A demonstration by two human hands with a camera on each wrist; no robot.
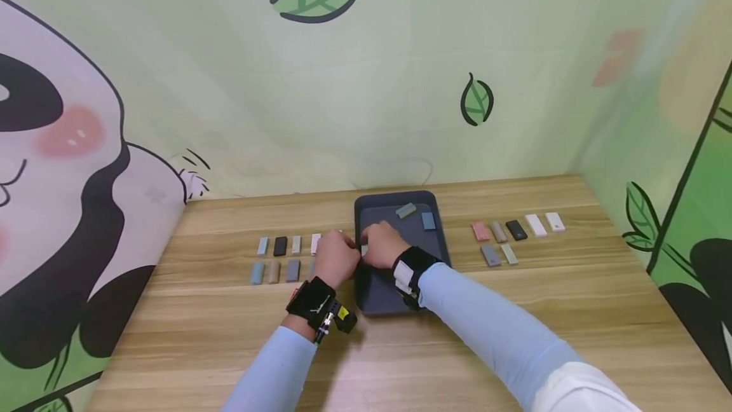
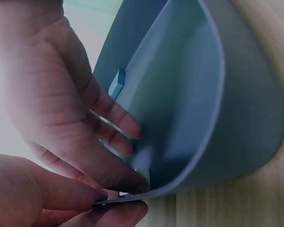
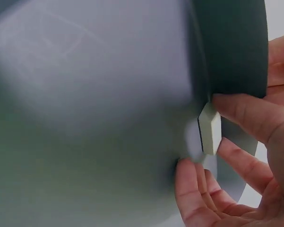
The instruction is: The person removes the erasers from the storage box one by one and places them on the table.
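A dark grey-blue tray [image 1: 380,297] lies on the wooden table between the two hands. My left hand [image 1: 336,258] pinches its left rim, thumb and fingers on either side of the wall in the left wrist view. Reaching over the tray, my right hand [image 1: 384,243] holds a small pale block [image 3: 209,130] between thumb and finger, against the inside of that same wall. The other right fingers extend down toward the tray floor. Further back in the tray lie a greenish block [image 1: 406,210] and a blue block [image 1: 428,221].
Left of the tray stand two rows of small blocks, among them a black block [image 1: 280,246] and a tan block [image 1: 274,272]; the left hand covers part of them. On the right are several more, including a pink block [image 1: 480,231] and a white block [image 1: 535,226]. A printed wall [image 1: 394,113] rises behind.
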